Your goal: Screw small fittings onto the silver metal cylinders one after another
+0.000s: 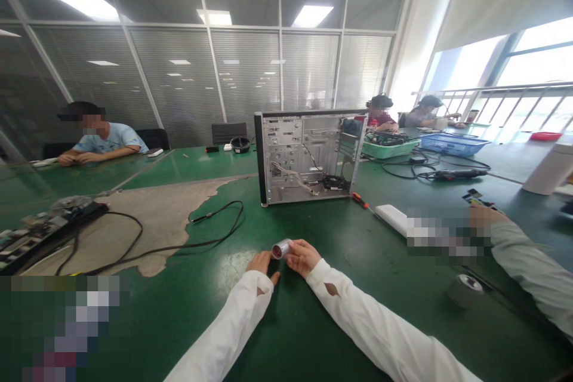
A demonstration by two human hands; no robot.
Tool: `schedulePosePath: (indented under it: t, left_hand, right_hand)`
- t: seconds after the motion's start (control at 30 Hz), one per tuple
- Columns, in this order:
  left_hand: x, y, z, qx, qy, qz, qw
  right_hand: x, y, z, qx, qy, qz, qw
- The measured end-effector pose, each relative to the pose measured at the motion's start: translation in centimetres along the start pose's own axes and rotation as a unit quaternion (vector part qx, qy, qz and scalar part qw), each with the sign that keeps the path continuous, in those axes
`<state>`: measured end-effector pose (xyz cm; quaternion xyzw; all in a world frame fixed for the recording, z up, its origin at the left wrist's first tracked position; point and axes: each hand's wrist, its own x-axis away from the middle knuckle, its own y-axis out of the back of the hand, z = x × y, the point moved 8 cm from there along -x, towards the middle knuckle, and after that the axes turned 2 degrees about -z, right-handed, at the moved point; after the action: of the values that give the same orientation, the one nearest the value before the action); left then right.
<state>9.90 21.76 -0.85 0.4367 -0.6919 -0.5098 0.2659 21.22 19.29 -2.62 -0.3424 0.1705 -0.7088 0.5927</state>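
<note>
A short, silver metal cylinder with a reddish end face point(281, 249) is held low over the green tabletop point(147, 322), on the near side of the open, silver-and-black metal computer case point(311, 158). Its far end is gripped between the thumb and fingers of the right hand point(304, 256), probably so that the reddish face is left visible. The rim is met by the curled left hand point(261, 264), perhaps for steadying; whether it is gripped there cannot be told. An orange-handled screwdriver point(360, 200) is laid beside the case's right corner, presumably for easy reach.
</note>
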Motion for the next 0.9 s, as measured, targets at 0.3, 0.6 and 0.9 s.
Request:
schedulePosePath:
  t: [0.3, 0.6, 0.9]
  left_hand:
    - [0.07, -0.39, 0.25, 0.045, -0.055, -0.034, 0.997]
    - [-0.08, -0.83, 0.57, 0.039, -0.071, -0.047, 0.996]
    - [0.02, -0.83, 0.53, 0.032, -0.089, -0.056, 0.994]
  right_hand:
    - [-0.07, 0.02, -0.6, -0.039, -0.068, -0.006, 0.997]
    - [0.15, 0.07, -0.78, -0.081, -0.125, 0.001, 0.989]
    - [-0.44, 0.42, -0.87, -0.1, -0.103, 0.009, 0.99]
